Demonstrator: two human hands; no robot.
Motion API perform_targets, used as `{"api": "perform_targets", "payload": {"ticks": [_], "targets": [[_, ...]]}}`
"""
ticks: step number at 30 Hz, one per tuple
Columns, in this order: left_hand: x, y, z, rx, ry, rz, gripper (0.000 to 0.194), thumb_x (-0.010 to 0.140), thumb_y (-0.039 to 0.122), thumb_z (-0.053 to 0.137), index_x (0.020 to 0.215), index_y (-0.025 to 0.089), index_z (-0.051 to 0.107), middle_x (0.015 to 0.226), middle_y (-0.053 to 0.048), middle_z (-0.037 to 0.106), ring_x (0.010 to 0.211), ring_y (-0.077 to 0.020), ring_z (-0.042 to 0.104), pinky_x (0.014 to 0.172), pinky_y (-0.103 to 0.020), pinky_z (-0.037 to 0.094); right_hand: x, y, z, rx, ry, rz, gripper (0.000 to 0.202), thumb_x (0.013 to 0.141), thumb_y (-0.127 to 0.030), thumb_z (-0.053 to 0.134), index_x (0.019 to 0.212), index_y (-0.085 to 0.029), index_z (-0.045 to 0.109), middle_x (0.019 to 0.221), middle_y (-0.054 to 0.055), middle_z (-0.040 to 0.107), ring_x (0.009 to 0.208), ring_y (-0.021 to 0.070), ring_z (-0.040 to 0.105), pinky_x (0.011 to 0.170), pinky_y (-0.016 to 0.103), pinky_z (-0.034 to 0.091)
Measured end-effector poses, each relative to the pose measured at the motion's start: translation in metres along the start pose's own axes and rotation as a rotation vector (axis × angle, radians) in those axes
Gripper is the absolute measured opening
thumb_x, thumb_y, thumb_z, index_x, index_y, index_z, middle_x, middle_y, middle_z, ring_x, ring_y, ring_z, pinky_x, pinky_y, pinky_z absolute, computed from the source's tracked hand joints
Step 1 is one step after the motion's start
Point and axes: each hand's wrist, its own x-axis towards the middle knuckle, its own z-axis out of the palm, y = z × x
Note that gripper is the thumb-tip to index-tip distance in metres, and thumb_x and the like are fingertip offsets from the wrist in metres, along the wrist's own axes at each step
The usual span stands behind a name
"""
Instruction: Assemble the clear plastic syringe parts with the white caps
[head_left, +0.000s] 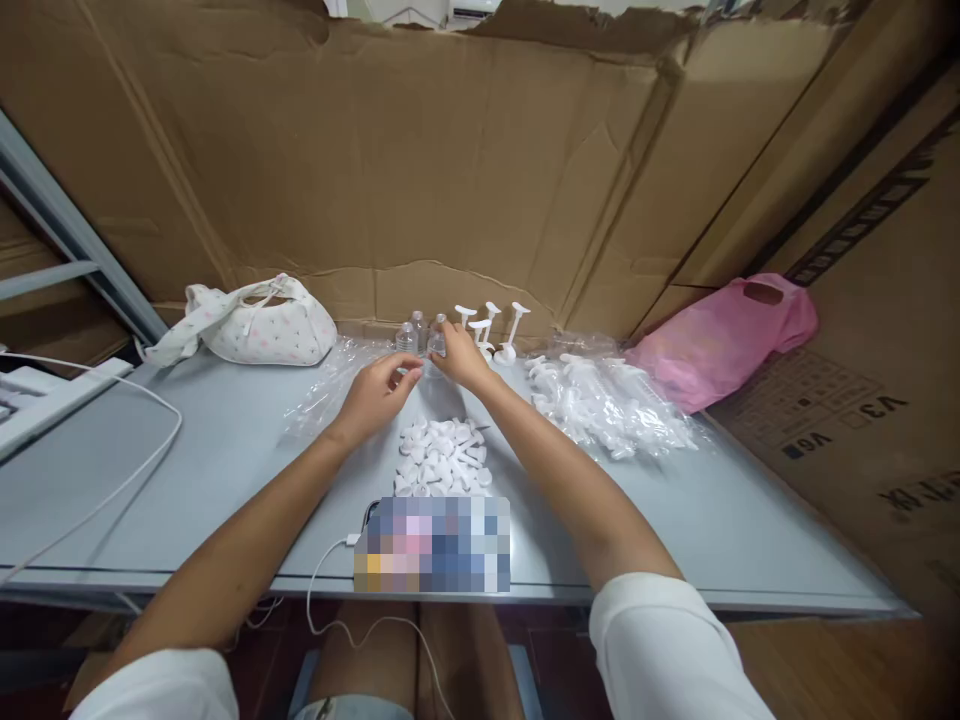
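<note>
My right hand (461, 355) reaches to the back of the table, its fingers around a small clear plastic bottle (437, 338). Two more clear bottles, one of them the front bottle (406, 338), stand upright just left of it. Beside them my left hand (382, 390) hovers with curled fingers, a gap showing between thumb and fingertips; I see nothing in it. Below both hands lies a pile of small white plastic caps (441, 458). Several white pump heads (506, 350) stand upright to the right of my right hand.
Clear bags of white pump parts (607, 405) lie at right, by a pink plastic bag (727, 340). A clear plastic bag (330, 390) and a white patterned pouch (274, 325) sit at left. A blurred-out phone (431, 545) with a white cable lies in front. Cardboard (450, 170) walls the back.
</note>
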Motion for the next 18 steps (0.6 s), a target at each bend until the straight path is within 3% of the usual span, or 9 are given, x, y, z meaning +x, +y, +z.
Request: {"api": "perform_targets", "payload": {"ticks": [6, 10, 13, 15, 18], "targets": [[-0.031, 0.002, -0.015, 0.157, -0.041, -0.017, 0.023, 0.091, 0.035, 0.048, 0.097, 0.020, 0.065, 0.098, -0.003, 0.068, 0.076, -0.0139, 0.062, 0.065, -0.025, 0.047, 0.006, 0.001, 0.011, 0.069, 0.013, -0.002, 0.067, 0.076, -0.009, 0.062, 0.139, -0.008, 0.037, 0.125, 0.020, 0.053, 0.113, 0.0267, 0.055, 0.098, 0.040, 0.043], [-0.033, -0.004, -0.012, 0.332, -0.099, 0.039, 0.023, 0.092, 0.032, 0.046, 0.100, 0.020, 0.064, 0.100, -0.003, 0.068, 0.079, -0.0153, 0.063, 0.073, -0.029, 0.047, -0.009, 0.003, 0.006, 0.160, 0.030, -0.015, 0.069, 0.079, -0.009, 0.059, 0.143, -0.010, 0.033, 0.129, 0.021, 0.052, 0.095, 0.0236, 0.062, 0.091, 0.041, 0.048], [-0.033, -0.006, -0.010, 0.434, -0.128, 0.059, 0.021, 0.092, 0.030, 0.046, 0.099, 0.020, 0.064, 0.100, -0.003, 0.070, 0.082, -0.0170, 0.064, 0.077, -0.031, 0.046, -0.032, 0.005, -0.013, 0.122, 0.023, -0.111, 0.052, 0.082, -0.013, 0.057, 0.132, -0.016, 0.047, 0.123, 0.017, 0.057, 0.086, 0.0220, 0.064, 0.083, 0.041, 0.052], [-0.034, -0.006, -0.010, 0.463, -0.139, 0.059, 0.021, 0.092, 0.030, 0.046, 0.098, 0.021, 0.064, 0.100, -0.002, 0.070, 0.084, -0.0176, 0.065, 0.077, -0.031, 0.046, -0.053, 0.005, -0.033, 0.044, 0.036, -0.195, 0.041, 0.084, -0.017, 0.056, 0.124, -0.018, 0.054, 0.119, 0.014, 0.060, 0.092, 0.0241, 0.064, 0.080, 0.040, 0.052], [-0.035, -0.004, -0.009, 0.496, -0.156, 0.059, 0.021, 0.093, 0.030, 0.046, 0.098, 0.021, 0.064, 0.100, -0.002, 0.071, 0.086, -0.0183, 0.065, 0.076, -0.032, 0.046, -0.084, 0.010, -0.068, -0.093, 0.067, -0.203, 0.029, 0.088, -0.024, 0.054, 0.116, -0.021, 0.059, 0.114, 0.011, 0.065, 0.094, 0.0263, 0.065, 0.078, 0.041, 0.052]]}}
